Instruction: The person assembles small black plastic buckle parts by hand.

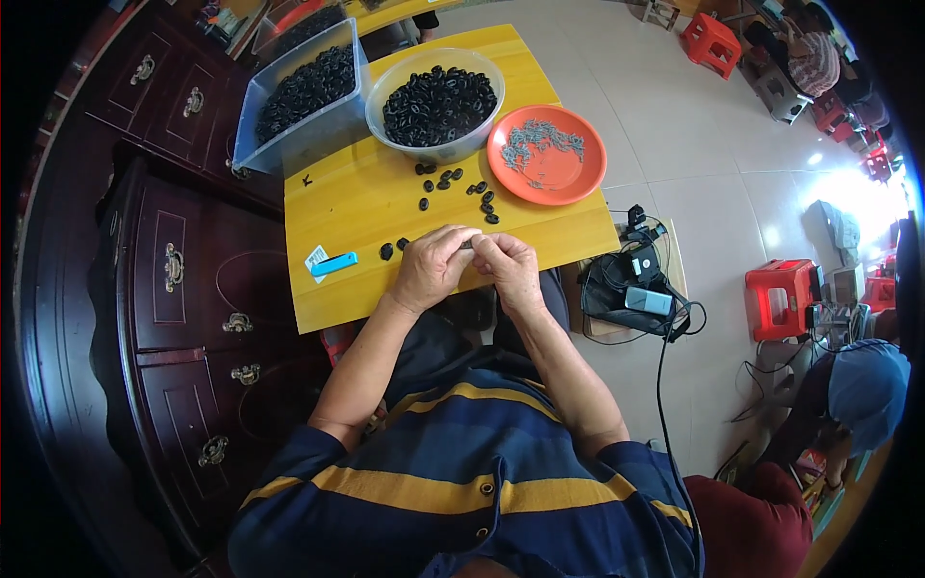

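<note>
My left hand (434,266) and my right hand (511,270) meet over the near edge of the yellow table (366,212). Pinched between their fingertips is a small dark piece (467,245), mostly covered by the fingers. Beyond my hands lie several loose black oval pieces (444,184), with a few more (386,251) just left of my left hand. A translucent bowl (378,127) heaped with similar black pieces stands farther back. To its right, an orange-red plate (590,183) holds many tiny grey pieces (540,144).
A clear bluish bin (308,144) full of black pieces is at the back left. A blue-handled tool (334,264) lies over a white label. Dark wooden cabinets (173,241) border the left. Right of the table sit a black bag with cables (626,289), red stools (779,294) and other people.
</note>
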Motion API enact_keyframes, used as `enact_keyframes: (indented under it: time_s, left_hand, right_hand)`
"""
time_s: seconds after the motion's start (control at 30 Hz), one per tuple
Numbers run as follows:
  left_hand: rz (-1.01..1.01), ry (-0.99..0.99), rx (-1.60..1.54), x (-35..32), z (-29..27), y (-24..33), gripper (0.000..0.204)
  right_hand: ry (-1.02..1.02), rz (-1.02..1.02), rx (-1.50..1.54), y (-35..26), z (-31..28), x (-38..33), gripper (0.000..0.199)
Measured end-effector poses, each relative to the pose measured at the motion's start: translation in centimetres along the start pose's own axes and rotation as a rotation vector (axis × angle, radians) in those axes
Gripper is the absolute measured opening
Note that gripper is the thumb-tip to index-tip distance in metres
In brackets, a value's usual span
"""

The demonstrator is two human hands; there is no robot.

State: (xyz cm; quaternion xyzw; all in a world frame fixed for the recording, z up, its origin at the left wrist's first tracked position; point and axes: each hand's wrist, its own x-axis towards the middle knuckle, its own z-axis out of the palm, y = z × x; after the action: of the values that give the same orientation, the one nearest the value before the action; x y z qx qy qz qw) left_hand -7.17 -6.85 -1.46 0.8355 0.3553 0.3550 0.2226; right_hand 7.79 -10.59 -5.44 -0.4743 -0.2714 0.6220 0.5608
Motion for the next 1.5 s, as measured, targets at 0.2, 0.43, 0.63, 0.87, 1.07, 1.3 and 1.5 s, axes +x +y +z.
enact_keyframes:
  time_s: [0.2, 0.43, 0.63, 0.87, 1.07, 1.3, 1.5]
  left_hand:
    - [-0.195, -0.012, -0.091, 0.1, -0.2, 1.0, 0.024]
    - [-0.127, -0.02, -0.017, 0.2, -0.4, 0.5, 0.022]
    - [-0.114, -0.053, 0.115, -0.9, -0.4, -1.2, 0.022]
    - [-0.175, -0.058, 0.079, -0.6, -0.6, -0.8, 0.021]
    - [-0.129, -0.038, 0.069, -0.3, -0.4, -0.6, 0.022]
    - [-0.108, -0.033, 0.06, -0.1, -0.4, -0.4, 0.022]
    - [-0.15, -0.041, 0.012, 0.0, -0.3, 0.0, 0.024]
  right_hand:
    - [-0.023, -0.013, 0.055, 0.1, -0.3, 0.4, 0.026]
    - [-0.009, -0.069, -0.058, 0.5, -0.5, 0.5, 0.025]
    - [0.056, -0.207, -0.342, 0.3, -2.2, 1.1, 0.026]
    - [0.123, -0.207, -0.203, -0.7, -3.2, 1.5, 0.024]
    - [0.124, -0.232, -0.195, -0.2, -3.3, 1.7, 0.026]
    - [0.133, -0.222, -0.197, -0.4, -3.2, 1.5, 0.027]
    - [0.084, -0.199, -0.25, -0.8, -3.3, 1.2, 0.027]
